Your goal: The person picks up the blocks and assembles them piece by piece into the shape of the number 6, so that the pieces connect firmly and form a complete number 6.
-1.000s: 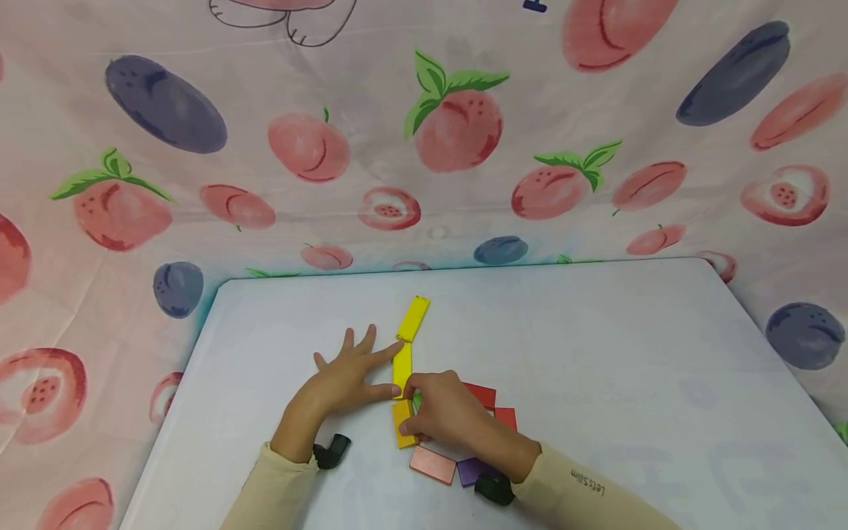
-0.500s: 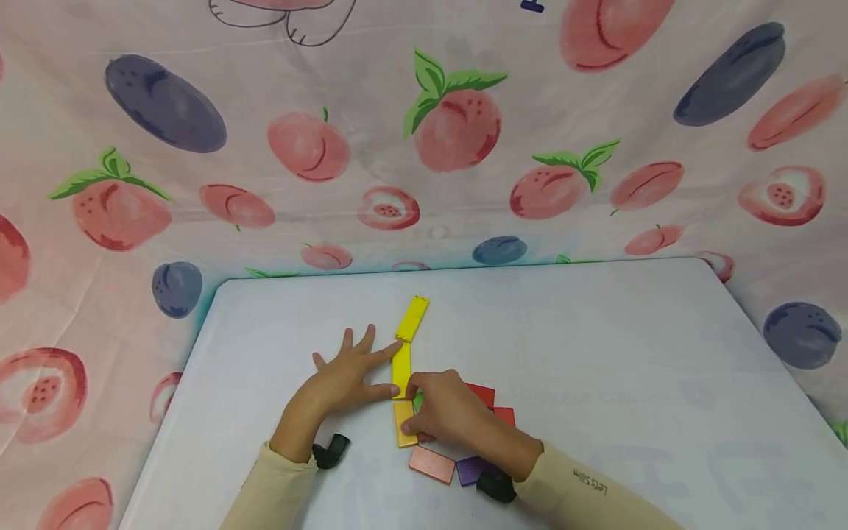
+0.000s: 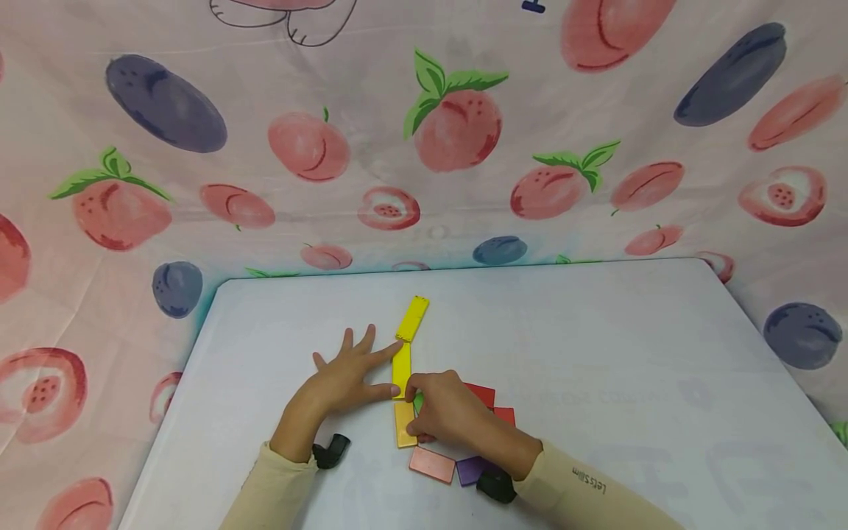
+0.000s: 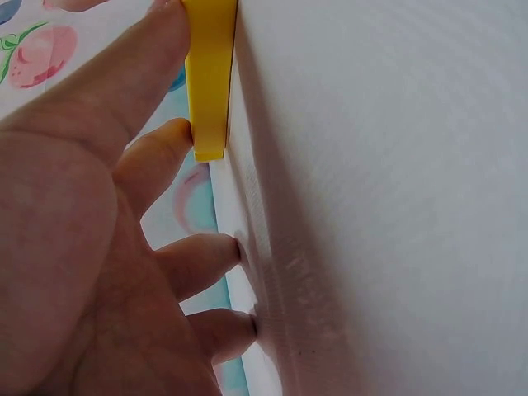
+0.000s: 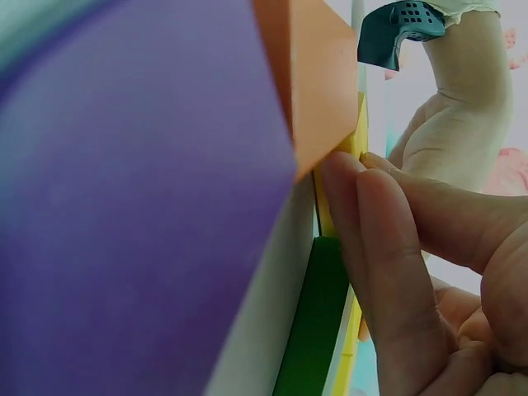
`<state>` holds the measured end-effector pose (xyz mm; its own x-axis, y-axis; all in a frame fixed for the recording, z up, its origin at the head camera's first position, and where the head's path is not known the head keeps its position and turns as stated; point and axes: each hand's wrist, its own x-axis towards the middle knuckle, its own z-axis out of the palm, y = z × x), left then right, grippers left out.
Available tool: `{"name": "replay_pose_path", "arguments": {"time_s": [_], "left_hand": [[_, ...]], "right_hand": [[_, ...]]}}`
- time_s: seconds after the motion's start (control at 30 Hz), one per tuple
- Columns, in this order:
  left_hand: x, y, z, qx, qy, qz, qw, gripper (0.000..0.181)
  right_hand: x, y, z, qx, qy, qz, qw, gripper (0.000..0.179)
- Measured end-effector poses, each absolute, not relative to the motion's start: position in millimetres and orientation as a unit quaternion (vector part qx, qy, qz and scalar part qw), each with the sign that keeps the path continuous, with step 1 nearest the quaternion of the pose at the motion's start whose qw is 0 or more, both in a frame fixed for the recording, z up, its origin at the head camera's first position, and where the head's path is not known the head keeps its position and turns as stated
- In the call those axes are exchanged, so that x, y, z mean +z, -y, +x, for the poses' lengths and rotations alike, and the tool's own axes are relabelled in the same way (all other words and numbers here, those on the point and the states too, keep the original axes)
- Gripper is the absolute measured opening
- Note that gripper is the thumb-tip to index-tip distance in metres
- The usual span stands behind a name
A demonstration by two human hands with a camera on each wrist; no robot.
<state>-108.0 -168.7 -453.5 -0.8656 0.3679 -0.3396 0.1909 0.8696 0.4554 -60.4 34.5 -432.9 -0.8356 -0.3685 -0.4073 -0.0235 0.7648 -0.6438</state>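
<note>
A line of flat blocks lies on the white table: a far yellow block (image 3: 413, 319), a middle yellow block (image 3: 401, 368) and an orange-yellow block (image 3: 405, 425). My left hand (image 3: 347, 375) has its fingers spread, with index finger and thumb against the left side of the middle yellow block; the left wrist view shows a fingertip at the yellow block (image 4: 210, 82). My right hand (image 3: 444, 408) pinches the orange-yellow block, index finger at its far end and thumb near its right edge. A green block (image 3: 418, 402) shows partly beneath the right hand.
Toward the front lie a pink block (image 3: 432, 464) and a purple block (image 3: 470, 471), the latter partly behind the right wrist's black camera (image 3: 495, 486). Two red blocks (image 3: 480, 395) lie beyond the right forearm. A fruit-print cloth (image 3: 437, 199) hangs behind the table (image 3: 629, 368).
The orange-yellow block has shifted slightly right and straightened under my right fingers, and the right thumb has moved a little. My left hand has stayed in place.
</note>
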Motion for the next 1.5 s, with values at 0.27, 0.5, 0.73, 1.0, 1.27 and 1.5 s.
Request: {"name": "replay_pose_path", "arguments": {"time_s": [0.27,0.5,0.73,1.0,1.27,1.5], "left_hand": [[-454.0,168.7,-108.2,0.21,-0.943,0.149,0.212,0.076],[-455.1,168.4,-109.1,0.209,-0.943,0.149,0.211,0.076],[-455.0,168.2,-109.7,0.209,-0.943,0.149,0.211,0.077],[-454.3,168.1,-109.4,0.208,-0.943,0.15,0.21,0.077],[-453.9,167.1,-109.4,0.205,-0.944,0.146,0.212,0.076],[-453.7,166.1,-109.7,0.202,-0.945,0.147,0.212,0.076]], "right_hand": [[-432.9,-35.1,-60.3,-0.33,-0.9,-0.113,0.261,0.03],[-434.3,-36.9,-61.0,-0.337,-0.896,-0.113,0.264,0.029],[-434.4,-36.9,-61.8,-0.346,-0.892,-0.101,0.273,0.029],[-435.2,-37.2,-63.4,-0.347,-0.891,-0.099,0.274,0.029],[-427.2,-46.7,-67.6,-0.367,-0.882,-0.108,0.275,0.033],[-416.3,-64.5,-73.5,-0.42,-0.852,-0.123,0.286,0.037]]}}
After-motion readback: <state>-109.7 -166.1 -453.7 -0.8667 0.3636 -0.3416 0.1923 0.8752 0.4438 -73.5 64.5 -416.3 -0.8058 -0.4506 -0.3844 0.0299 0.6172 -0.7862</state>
